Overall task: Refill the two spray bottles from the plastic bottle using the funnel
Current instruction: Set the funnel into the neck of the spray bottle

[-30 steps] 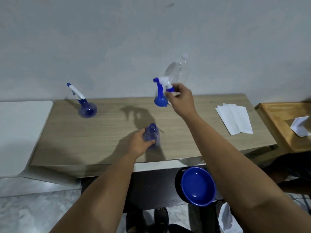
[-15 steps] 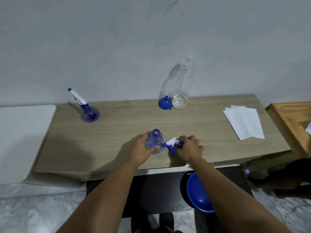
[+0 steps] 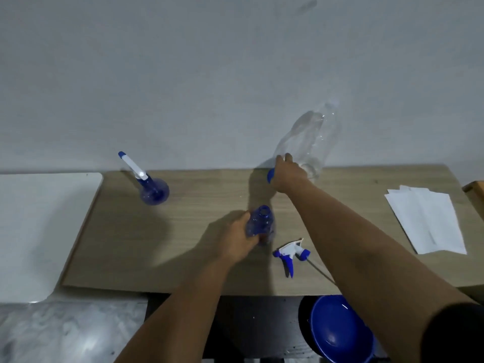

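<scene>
Head view: fetching the small blue plastic funnel [image 3: 270, 175].
Right hand [image 3: 289, 174] closes on it at one o'clock; left hand [image 3: 237, 239] grips the uncapped blue spray bottle [image 3: 260, 224]. Next, seat the funnel in its neck.

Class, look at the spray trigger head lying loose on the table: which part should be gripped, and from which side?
Grip the spray trigger head by its white body, coming from above. It lies flat on the table, lever toward the near edge and thin dip tube trailing right, so neither suits holding.
</scene>
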`<act>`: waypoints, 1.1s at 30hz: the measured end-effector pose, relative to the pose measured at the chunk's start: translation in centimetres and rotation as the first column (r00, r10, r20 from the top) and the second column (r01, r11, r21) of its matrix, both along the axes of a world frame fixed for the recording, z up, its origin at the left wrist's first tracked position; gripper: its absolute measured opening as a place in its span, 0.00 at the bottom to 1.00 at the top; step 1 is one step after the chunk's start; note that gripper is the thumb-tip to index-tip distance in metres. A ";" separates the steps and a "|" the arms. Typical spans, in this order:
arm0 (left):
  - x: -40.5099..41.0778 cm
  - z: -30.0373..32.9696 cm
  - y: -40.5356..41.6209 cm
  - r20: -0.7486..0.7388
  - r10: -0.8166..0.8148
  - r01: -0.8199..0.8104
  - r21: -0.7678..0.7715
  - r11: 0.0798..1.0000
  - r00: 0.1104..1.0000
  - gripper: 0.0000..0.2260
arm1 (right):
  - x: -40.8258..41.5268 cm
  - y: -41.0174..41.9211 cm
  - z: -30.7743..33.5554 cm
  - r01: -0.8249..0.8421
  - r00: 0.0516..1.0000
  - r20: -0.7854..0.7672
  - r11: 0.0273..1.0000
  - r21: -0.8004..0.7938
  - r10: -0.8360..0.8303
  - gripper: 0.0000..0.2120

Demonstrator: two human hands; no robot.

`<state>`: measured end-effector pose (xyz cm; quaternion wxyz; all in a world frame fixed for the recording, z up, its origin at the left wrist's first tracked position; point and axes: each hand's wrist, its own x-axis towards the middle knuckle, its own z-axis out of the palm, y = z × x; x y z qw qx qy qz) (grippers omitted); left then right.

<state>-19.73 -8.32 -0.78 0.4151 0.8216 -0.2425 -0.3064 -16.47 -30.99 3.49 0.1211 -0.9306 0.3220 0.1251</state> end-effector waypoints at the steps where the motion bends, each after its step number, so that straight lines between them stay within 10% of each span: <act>1: 2.2 -1.2 -1.0 -0.015 0.032 -0.032 0.036 0.999 0.999 0.20 | 3.5 -0.8 -2.2 -0.033 0.998 -0.053 0.999 0.015 0.033 0.28; 14: 3.3 -1.5 -0.2 0.043 0.059 -0.057 -0.030 0.998 0.997 0.27 | 0.9 1.5 -4.9 -0.150 0.958 -0.247 0.989 -0.001 0.145 0.25; 18: 2.7 -1.0 -0.3 0.021 0.086 -0.084 -0.101 0.991 0.996 0.27 | -0.9 0.8 -2.1 0.023 0.998 0.046 0.959 0.281 -0.037 0.37; 22: 2.1 -0.1 -0.6 0.043 0.050 -0.047 -0.062 0.997 0.998 0.27 | -3.8 1.6 2.5 -0.026 0.817 0.477 0.805 0.593 -0.325 0.38; 28: 0.9 1.0 -1.4 0.073 0.039 -0.040 0.011 0.999 0.997 0.22 | -8.5 5.7 3.7 -0.206 0.578 0.595 0.605 0.769 -0.559 0.33; 33: 0.4 1.1 -1.5 0.074 0.027 -0.034 0.091 0.995 0.997 0.13 | -10.7 7.3 1.5 -0.242 0.558 0.624 0.611 0.754 -0.548 0.35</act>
